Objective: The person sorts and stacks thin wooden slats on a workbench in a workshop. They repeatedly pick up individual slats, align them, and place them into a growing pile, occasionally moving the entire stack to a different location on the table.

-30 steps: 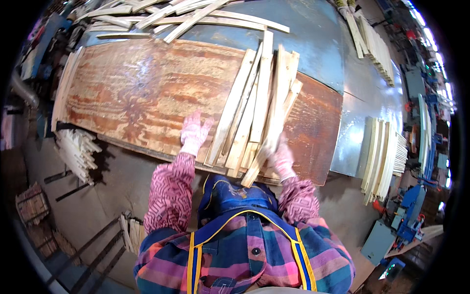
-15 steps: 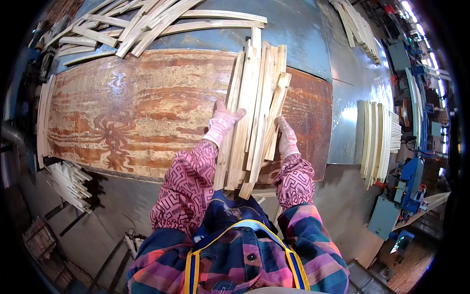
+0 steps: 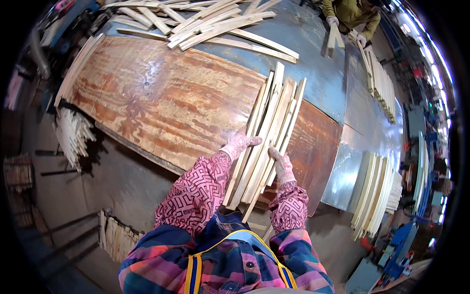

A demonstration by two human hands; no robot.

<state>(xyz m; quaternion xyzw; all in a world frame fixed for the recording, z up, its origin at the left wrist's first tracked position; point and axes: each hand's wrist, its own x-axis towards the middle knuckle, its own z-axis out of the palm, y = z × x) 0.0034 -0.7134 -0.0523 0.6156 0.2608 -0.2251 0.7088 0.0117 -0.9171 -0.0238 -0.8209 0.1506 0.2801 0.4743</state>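
A bundle of pale wooden strips lies lengthwise in front of me, near ends jutting over the table edge toward my apron. My left hand, in a light knit glove, holds the bundle's left side, thumb laid over the strips and the other fingers mostly hidden. On the right side, my gloved right hand grips the strips nearer their close ends, fingertips on top of them. Strip ends are uneven at both the far and near sides. Under the bundle is a worn brown plywood board.
Loose strips lie in a jumbled pile on the blue-grey tabletop beyond the board. Stacked strips stand at right, with another row farther back. At far right, a co-worker handles strips. More strips sit below the board's left end.
My view has turned, bringing the co-worker into sight. The right hand has shifted from the bundle's outer edge onto the strips. The slanted strips on the right now lie closer in line.
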